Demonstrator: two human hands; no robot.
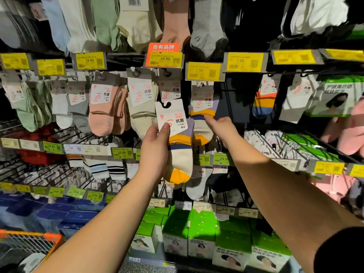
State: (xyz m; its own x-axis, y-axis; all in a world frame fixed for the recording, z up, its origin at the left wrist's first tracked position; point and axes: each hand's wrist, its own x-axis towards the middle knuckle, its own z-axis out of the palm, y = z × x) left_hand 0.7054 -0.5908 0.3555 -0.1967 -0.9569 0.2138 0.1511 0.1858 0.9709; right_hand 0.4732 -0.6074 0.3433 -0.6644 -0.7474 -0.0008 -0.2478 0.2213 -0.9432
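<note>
I stand before a shop rack of hanging socks. My left hand (155, 148) grips a pair of cream socks (180, 154) with purple, yellow and navy stripes, thumb on its white card, off the hook. My right hand (222, 128) reaches to a matching striped pair (202, 113) hanging on its hook under a yellow 7.99 price tag (204, 71); my forefinger touches the sock's lower stripes, the other fingers curled.
Pink socks (104, 113) and cream socks (140, 113) hang to the left, orange-blue ones (264, 105) to the right. Green boxes (199, 235) fill the bottom shelf, blue boxes (65, 213) lie left. An orange wire basket (29, 241) sits at lower left.
</note>
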